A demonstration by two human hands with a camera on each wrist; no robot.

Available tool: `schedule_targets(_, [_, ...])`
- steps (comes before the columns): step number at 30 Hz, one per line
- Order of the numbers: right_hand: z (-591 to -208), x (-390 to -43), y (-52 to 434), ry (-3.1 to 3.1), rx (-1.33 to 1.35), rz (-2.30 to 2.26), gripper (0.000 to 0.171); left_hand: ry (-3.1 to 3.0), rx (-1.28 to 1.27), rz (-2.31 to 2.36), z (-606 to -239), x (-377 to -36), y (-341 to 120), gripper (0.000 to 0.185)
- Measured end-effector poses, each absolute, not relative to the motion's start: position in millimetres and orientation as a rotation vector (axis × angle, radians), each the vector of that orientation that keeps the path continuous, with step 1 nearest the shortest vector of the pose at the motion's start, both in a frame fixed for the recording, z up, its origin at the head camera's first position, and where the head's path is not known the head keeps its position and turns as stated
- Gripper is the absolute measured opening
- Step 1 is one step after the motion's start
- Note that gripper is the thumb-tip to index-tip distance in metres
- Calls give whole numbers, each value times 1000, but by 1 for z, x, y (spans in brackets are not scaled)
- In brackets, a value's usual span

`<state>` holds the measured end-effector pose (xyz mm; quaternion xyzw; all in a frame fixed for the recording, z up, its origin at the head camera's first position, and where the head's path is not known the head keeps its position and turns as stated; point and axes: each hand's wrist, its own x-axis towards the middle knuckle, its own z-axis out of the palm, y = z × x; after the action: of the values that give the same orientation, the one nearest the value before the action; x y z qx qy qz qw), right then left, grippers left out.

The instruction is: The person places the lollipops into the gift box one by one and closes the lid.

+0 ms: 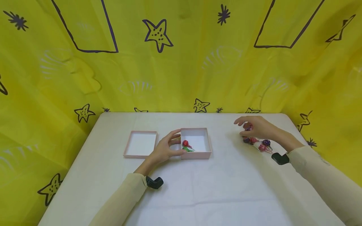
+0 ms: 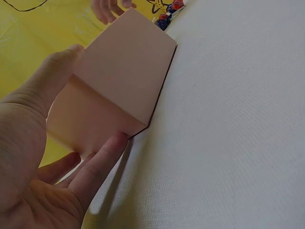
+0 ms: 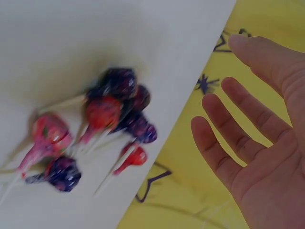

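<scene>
An open pink box (image 1: pixel 202 131) stands mid-table with a red lollipop (image 1: pixel 185 143) and a bit of green wrapper inside. My left hand (image 1: pixel 176 144) holds the box by its left wall, thumb on the near corner and fingers on the far side. The left wrist view shows that hand (image 2: pixel 95 95) spanning the box (image 2: pixel 128 62) from outside. My right hand (image 1: pixel 243 124) hovers, fingers spread and empty, over a pile of several red and purple lollipops (image 1: pixel 257 142). In the right wrist view the right hand (image 3: pixel 228 95) is off to the side of the lollipops (image 3: pixel 105 119).
The box's pink lid (image 1: pixel 140 143) lies upturned just left of the box. The white table (image 1: pixel 198 188) is hemmed in by a yellow star-patterned curtain (image 1: pixel 175 69) at the back and both sides. The lollipop pile sits near the table's right edge.
</scene>
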<state>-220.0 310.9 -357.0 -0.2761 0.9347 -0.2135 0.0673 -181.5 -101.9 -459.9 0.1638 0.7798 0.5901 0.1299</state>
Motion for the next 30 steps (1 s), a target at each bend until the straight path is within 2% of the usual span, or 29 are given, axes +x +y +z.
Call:
schedule_targets(18, [-384, -205, 399, 2832, -498, -627, 47, 2259, 470, 1721, -457, -181, -102, 89])
schedule_targets(30, [-404, -198, 419, 2609, -317, -770, 47, 2253, 458, 1725, -459, -181, -102, 87])
